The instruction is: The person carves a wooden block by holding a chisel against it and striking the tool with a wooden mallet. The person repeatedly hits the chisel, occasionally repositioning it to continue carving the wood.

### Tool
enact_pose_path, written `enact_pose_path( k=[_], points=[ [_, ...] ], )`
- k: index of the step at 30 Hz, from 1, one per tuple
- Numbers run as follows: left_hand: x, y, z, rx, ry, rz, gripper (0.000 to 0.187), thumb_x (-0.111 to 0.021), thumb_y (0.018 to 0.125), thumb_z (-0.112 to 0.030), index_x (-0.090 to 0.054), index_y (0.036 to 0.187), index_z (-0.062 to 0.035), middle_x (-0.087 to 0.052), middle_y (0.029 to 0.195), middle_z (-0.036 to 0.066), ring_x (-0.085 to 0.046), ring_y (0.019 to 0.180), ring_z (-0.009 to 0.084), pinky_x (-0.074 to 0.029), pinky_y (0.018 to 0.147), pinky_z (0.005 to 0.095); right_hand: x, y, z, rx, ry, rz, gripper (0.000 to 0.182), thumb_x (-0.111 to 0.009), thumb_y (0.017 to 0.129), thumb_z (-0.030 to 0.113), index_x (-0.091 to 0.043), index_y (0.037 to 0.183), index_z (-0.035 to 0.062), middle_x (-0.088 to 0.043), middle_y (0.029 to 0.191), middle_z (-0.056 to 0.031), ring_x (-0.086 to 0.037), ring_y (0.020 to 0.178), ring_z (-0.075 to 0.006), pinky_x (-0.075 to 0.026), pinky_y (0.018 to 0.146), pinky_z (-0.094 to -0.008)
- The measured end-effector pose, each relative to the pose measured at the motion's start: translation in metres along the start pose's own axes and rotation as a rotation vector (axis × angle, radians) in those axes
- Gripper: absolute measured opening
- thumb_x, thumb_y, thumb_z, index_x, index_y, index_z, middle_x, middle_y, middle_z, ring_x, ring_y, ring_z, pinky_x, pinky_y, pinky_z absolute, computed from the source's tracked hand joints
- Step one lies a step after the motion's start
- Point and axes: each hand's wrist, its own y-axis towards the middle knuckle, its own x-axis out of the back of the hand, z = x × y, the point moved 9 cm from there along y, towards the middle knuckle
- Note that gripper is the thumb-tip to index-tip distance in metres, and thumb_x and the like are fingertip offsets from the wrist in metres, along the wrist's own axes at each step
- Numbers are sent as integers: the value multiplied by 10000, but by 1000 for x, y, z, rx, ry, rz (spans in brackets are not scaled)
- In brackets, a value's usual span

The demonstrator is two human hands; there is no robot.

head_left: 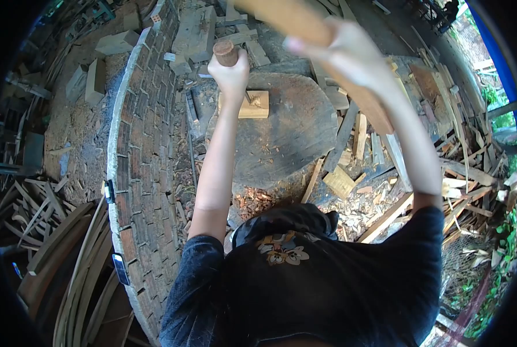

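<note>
My left hand [230, 74] is closed round the wooden handle of a chisel [225, 53], its round brown butt end facing up. The chisel's blade slants down to a pale wood block [254, 110], where a rough cut hollow shows in the top. This block lies on a wide dark tree stump [287, 136]. Raised to the upper right of the chisel, my right hand [357, 55] grips a thick wooden mallet [290, 20]. Motion smears the mallet, and its far end runs out of the top of the view.
A low brick wall [145, 127] curves along the left, with a phone [120, 269] on its edge. Wood chips [255, 202] cover the ground before the stump. Offcuts [339, 182] and long boards lie to the right. Curved wood strips [85, 272] are stacked beyond the wall.
</note>
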Motion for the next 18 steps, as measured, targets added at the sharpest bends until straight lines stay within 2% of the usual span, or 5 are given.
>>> enact_pose_path(
  k=[3, 6, 9, 16, 18],
  points=[
    [4, -2, 4, 48, 12, -5, 144, -585, 694, -19, -476, 604, 5, -517, 546, 11, -495, 513, 76, -389, 466, 256, 58, -20, 6, 146, 699, -407, 317, -666, 684, 87, -495, 939, 10, -508, 711, -28, -516, 640, -132, -447, 607, -265],
    [1, -1, 9, 92, -40, 22, 153, -580, 705, -20, -473, 597, -4, -519, 537, 15, -493, 491, 76, -387, 453, 254, 30, -27, 11, 462, 441, -539, 503, -533, 834, 443, -577, 990, -33, -610, 776, -87, -596, 703, -159, -472, 644, -284],
    [1, -8, 9, 86, -50, 21, 146, -581, 707, -18, -481, 602, -3, -518, 534, 17, -497, 474, 83, -393, 443, 260, -60, -16, -32, -104, -180, 337, 625, -598, 752, 512, -560, 1038, -42, -604, 937, -150, -582, 859, -213, -462, 731, -325],
    [-4, -3, 8, 64, 29, 45, 118, -606, 705, -40, -513, 652, 10, -534, 561, 19, -495, 511, 80, -414, 489, 260, 36, -32, 2, 333, 794, -449, 562, -586, 760, 501, -554, 976, -17, -600, 804, -135, -596, 723, -243, -474, 639, -345],
    [-11, -5, -1, 40, -59, 46, 117, -619, 705, -49, -526, 677, 17, -554, 590, 25, -508, 536, 84, -424, 514, 256, 0, -28, 5, 249, 326, -284, 466, -628, 740, 463, -551, 872, 23, -641, 786, -102, -624, 681, -239, -489, 577, -340]
  ],
)
